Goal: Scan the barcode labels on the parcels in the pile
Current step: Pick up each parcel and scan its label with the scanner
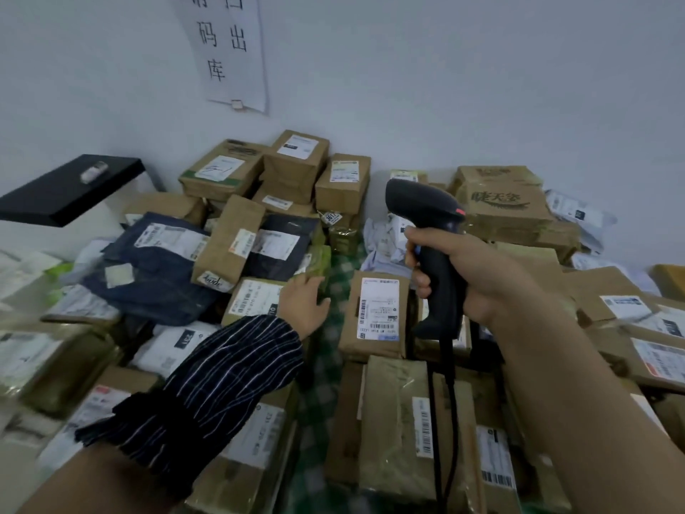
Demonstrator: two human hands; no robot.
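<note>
Risk: barcode scanner [439, 276] may catch a neighbouring label instead of brown parcel [378, 313] | right hand [478, 276] wraps handle | left hand [302, 304] loose, empty

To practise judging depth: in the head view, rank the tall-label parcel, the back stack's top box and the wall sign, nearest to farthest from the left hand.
Measured from the left hand:
1. The parcel, just to its right.
2. The top box, at the back against the wall.
3. The sign, high on the wall above that stack.
</note>
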